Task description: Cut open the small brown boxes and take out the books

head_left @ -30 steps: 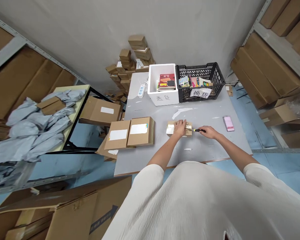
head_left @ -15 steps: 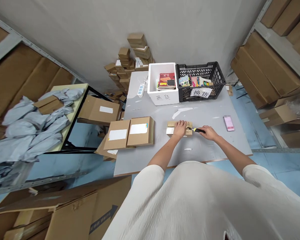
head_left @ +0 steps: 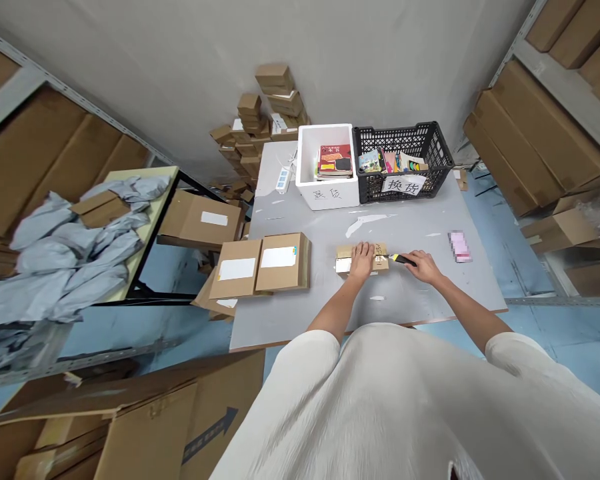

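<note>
A small cardboard box (head_left: 381, 265) with a white label on its left part lies on the grey table (head_left: 325, 313), near the front edge. My left hand (head_left: 363, 259) rests flat across the top of this box with its fingers stretched out, covering its middle. My right hand (head_left: 423, 267) is closed around the black and yellow handle of a utility knife (head_left: 403, 259). The knife points left, its tip at the right end of the box. Whether the blade is in the cardboard I cannot tell.
Two labelled cardboard boxes (head_left: 280, 263) sit at the table's left edge. Behind are a white foam box (head_left: 329, 197) and a black crate (head_left: 443, 170), both with books inside. A phone (head_left: 459, 247) lies right; a power strip (head_left: 283, 180) lies back left.
The knife and my right hand have shifted slightly right along the box, and the tip is now nearer its right end. My left hand stays on the box.
</note>
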Motion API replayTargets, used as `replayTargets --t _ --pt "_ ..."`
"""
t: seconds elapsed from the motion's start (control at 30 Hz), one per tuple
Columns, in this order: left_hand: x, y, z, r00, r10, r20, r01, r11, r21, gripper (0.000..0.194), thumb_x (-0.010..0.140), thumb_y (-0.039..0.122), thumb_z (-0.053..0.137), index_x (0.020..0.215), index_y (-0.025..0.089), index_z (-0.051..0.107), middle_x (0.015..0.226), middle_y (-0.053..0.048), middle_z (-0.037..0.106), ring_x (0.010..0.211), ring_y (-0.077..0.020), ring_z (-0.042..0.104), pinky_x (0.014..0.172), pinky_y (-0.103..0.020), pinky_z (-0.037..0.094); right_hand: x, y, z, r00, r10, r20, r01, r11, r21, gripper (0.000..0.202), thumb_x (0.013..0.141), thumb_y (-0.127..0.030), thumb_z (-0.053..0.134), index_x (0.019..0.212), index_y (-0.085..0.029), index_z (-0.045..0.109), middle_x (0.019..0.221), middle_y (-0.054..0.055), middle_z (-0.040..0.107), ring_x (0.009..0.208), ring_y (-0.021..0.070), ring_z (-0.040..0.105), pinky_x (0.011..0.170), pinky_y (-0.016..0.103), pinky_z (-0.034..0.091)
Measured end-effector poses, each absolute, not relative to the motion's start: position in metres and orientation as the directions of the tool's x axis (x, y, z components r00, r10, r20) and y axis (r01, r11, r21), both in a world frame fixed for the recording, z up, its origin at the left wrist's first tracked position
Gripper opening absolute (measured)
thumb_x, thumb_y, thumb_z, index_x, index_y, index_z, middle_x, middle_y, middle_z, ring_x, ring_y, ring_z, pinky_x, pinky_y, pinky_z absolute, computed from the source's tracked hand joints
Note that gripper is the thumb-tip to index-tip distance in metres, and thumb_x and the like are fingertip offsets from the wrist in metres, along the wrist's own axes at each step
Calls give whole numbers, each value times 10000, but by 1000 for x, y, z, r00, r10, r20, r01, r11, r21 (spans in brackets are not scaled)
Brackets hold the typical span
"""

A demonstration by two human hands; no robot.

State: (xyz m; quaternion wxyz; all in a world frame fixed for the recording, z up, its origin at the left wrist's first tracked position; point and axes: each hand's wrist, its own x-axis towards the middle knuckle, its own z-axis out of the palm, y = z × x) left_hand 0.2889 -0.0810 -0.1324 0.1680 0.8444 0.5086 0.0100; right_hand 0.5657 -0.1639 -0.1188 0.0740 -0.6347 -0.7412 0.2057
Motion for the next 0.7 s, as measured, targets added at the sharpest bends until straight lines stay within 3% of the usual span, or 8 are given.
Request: replayTargets --t 0.4,0.6,0.7 --pt "292 -83 -141 464 871 -163 864 -405 298 578 1098 329 440 1674 276 433 1738 -142 442 1667 -309 292 1340 -533 216 584 -158 -118 -186 973 -136 920 124 -372 526 1117 -493 423 1540 -288 659 1392 164 703 1218 354 587 991 447 419" --pt "290 -89 -149 460 888 -10 838 -430 337 547 1105 262 331 1606 200 540 1647 -178 558 1599 -319 421 1333 -516 246 570 -145 -125 -294 952 -91 888 236 -395 505 1119 -465 417 1520 -288 669 1381 156 711 1214 349 576 985 462 411" --pt "287 -91 -152 467 884 14 822 -440 361 549 1109 262 307 1586 190 567 1625 -177 584 1586 -322 447 1333 -519 259 569 -137 -130 -243 968 -66 898 199 -392 497 1114 -455 428 1515 -293 672 1360 157 719 1193 350 582 964 458 419"
